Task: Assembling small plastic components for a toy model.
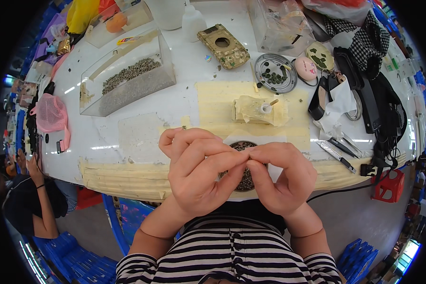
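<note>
Close over a round dish (244, 190) of small dark bits (244, 181), my two hands meet at the fingertips. My left hand (199, 175) is closed in a pinch, its thumb and index finger pressed together. Against it, my right hand (286, 177) pinches too, thumb to index finger. Whatever lies between the fingertips is too small or hidden to make out. Beyond the hands sits a tape-covered block (251, 112) with a small white cup (266, 108) and a stick in it. Farther back lies a camouflage-patterned model tank hull (229, 52) with a round hole.
A clear tray (170, 78) of grey-green bits stands at the back left. Right of the hull, a round metal dish (258, 71) holds dark green pieces. A utility knife (338, 157), tissue (333, 111) and black straps lie at right. Another person's arm (42, 203) is at far left.
</note>
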The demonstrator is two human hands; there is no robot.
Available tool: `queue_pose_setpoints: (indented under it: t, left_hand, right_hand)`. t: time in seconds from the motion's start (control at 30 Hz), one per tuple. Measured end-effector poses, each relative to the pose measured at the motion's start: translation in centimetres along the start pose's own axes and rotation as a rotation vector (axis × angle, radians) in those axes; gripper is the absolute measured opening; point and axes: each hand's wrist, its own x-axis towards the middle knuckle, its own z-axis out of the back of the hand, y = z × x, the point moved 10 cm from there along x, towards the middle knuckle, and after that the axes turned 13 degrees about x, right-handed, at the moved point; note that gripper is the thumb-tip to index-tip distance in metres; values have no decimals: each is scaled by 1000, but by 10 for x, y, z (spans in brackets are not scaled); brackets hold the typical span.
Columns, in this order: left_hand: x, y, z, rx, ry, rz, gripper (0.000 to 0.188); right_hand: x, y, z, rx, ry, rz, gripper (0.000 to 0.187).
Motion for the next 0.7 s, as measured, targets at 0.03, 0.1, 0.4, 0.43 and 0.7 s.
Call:
queue_pose_setpoints:
  t: [0.03, 0.1, 0.4, 0.43, 0.7]
  left_hand:
    - [0, 0, 0, 7, 2, -3, 26]
    - [0, -1, 0, -1, 1, -7, 26]
    - [1, -6, 2, 36, 5, -54, 23]
    - [1, -8, 1, 59, 12, -74, 23]
    - [2, -7, 2, 13, -1, -66, 23]
  right_hand:
    - [-1, -10, 1, 69, -3, -94, 12]
    - [-6, -27, 3, 207, -9, -281, 10]
    - [-15, -42, -6, 459, 14, -450, 9]
    - [-15, -42, -6, 429, 29, -453, 9]
    - [-23, -51, -12, 648, 9, -655, 12]
